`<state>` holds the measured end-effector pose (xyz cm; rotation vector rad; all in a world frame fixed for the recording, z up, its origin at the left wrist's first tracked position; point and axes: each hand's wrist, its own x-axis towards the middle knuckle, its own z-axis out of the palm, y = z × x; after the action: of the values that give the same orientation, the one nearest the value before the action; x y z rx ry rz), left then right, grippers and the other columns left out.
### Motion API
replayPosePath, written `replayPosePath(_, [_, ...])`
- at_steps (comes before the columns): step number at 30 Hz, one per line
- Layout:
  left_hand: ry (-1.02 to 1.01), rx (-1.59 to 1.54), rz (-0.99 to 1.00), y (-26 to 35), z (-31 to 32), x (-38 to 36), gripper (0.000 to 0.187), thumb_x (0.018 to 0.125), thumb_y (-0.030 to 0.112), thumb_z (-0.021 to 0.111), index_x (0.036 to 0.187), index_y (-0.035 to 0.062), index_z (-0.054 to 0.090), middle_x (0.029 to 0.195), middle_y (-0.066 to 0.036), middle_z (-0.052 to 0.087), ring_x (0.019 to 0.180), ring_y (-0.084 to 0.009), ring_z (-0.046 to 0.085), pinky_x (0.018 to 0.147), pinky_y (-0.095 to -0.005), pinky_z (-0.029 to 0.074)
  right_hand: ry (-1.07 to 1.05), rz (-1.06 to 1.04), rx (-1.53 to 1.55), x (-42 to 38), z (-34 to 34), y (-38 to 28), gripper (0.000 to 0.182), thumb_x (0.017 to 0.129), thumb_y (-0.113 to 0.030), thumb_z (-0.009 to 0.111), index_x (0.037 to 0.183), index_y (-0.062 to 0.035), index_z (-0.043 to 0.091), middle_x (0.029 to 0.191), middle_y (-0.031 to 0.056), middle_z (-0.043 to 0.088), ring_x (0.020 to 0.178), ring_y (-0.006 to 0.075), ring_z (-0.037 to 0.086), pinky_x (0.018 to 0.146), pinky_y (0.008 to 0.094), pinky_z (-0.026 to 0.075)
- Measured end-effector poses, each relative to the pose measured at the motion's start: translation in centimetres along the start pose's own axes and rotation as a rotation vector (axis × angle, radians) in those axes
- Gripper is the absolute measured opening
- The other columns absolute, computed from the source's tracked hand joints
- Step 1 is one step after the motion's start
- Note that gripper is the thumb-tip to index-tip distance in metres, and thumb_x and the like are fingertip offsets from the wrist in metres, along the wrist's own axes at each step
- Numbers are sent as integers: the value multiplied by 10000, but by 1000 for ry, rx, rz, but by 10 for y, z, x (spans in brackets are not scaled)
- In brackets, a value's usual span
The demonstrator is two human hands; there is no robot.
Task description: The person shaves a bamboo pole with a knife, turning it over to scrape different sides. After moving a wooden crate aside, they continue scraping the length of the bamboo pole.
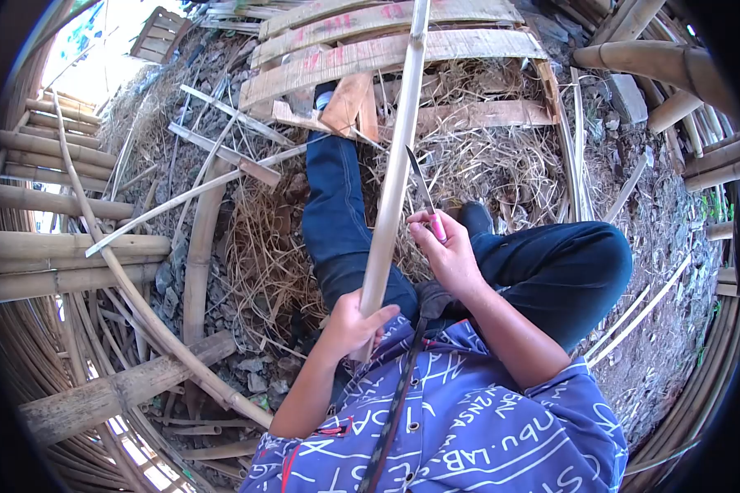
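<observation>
My left hand (354, 327) is wrapped round the lower end of a long split bamboo strip (395, 164), close to my shirt. The strip slants up and away between my legs and passes over the slats of a wooden pallet (469, 45). In my right hand (450, 251) is a knife with a pink handle (439, 228), my fingers closed on the handle. Its narrow blade points up and away, its tip right beside the strip's edge.
Shavings (259, 238) and thin bamboo slivers (189, 195) litter the stony ground. Bamboo poles (66, 246) are stacked at the left, with a bent pole (131, 300) across them. More thick poles (649, 66) and a grey block (627, 99) are at the upper right.
</observation>
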<state>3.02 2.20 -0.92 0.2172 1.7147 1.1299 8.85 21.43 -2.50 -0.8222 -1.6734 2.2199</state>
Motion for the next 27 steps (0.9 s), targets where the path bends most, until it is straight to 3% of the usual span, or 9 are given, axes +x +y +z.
replayPosePath(4, [10,233,43,-26,-39,-14,257,826,213,714,841,2,567,604,-37,591,516,-91,582,480,-263,485,48,-25,9,18,-3,12,198,903,-170,606,1016,-8,583,745,-31,541,650,31,451,566,211,379])
replayPosePath(10, [65,764,-53,-69,-73,-34,351,726,248,722,916,-30,621,671,-165,659,603,-307,660,625,-365,531,184,-153,-32,57,8,26,293,886,-198,629,1064,28,572,752,-6,563,659,50,469,571,249,396])
replayPosePath(12, [57,850,-197,-70,-77,-38,454,690,266,720,1014,-24,588,799,-231,659,763,-410,645,719,-413,524,151,-117,-23,67,10,31,292,879,-205,638,1044,30,585,739,-1,567,647,50,471,561,256,395])
replayPosePath(13, [72,849,-187,-71,-79,-38,454,690,266,720,1014,-24,588,799,-231,659,763,-410,645,719,-413,524,116,-71,-20,72,12,32,292,872,-213,647,1024,32,597,726,3,571,635,51,472,551,264,393])
replayPosePath(16, [123,955,-210,-83,-87,-28,579,708,289,728,1128,-11,467,1064,-239,611,973,-400,608,820,-446,490,150,-34,-108,78,19,45,243,847,-201,669,894,34,632,644,6,559,558,62,457,495,280,378])
replayPosePath(21, [364,858,110,-36,-57,4,576,729,388,746,1085,14,489,1007,-237,627,930,-406,616,793,-472,488,88,-56,-128,57,22,46,214,838,-172,670,823,39,637,613,16,571,526,70,488,471,269,379])
replayPosePath(24, [367,849,148,-18,-30,22,440,755,372,725,981,34,556,839,-228,647,810,-412,629,702,-478,502,63,-70,-120,37,22,32,197,849,-155,657,820,39,635,615,6,566,527,64,483,474,259,373])
replayPosePath(26, [477,715,409,-21,-20,37,319,775,327,718,811,35,594,671,-223,603,703,-436,600,608,-473,488,71,-134,-123,36,16,36,175,862,-144,648,820,25,638,600,-15,535,528,47,449,471,249,353])
replayPosePath(27, [483,713,414,-21,-16,41,319,775,327,718,811,35,594,671,-223,603,703,-436,600,608,-473,488,64,-161,-237,33,10,24,199,882,-164,634,797,15,633,591,-26,513,531,40,426,465,248,344])
